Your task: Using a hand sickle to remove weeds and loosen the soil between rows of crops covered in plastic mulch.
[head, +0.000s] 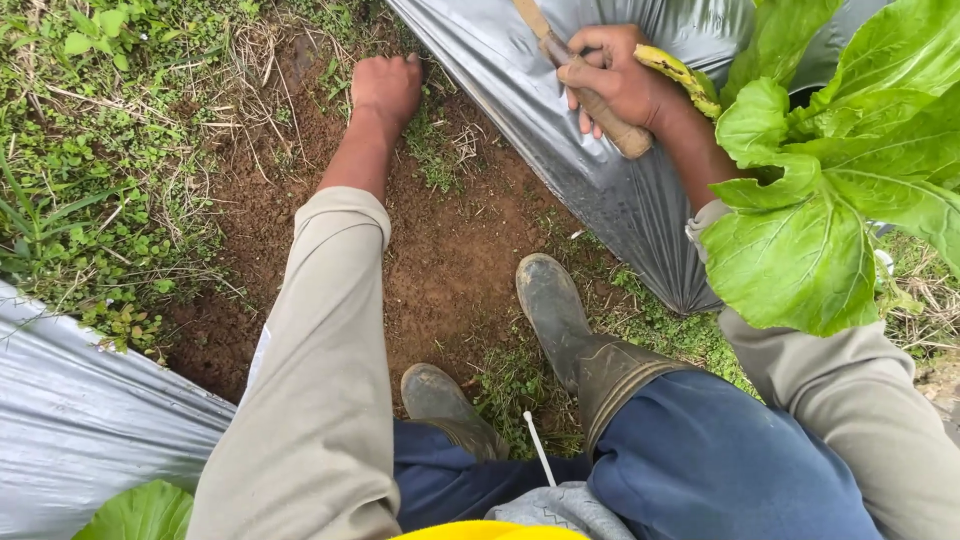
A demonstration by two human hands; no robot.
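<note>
My left hand (385, 88) reaches down to the bare soil (450, 250) of the furrow, fingers curled into the weeds at its far end; whether it grips anything cannot be told. My right hand (618, 78) is closed around the wooden handle (610, 115) of a tool that rests on the silver plastic mulch (590, 180); the tool's working end is out of view. A yellowed leaf stalk (680, 75) lies against the back of that hand. A large green leafy plant (840, 170) covers my right forearm.
My two muddy rubber boots (560, 320) (440, 400) stand in the furrow. A second silver mulch sheet (70, 430) lies at lower left, with a green leaf (140, 515) at its edge. Grass and weeds (90, 150) border the soil on the left.
</note>
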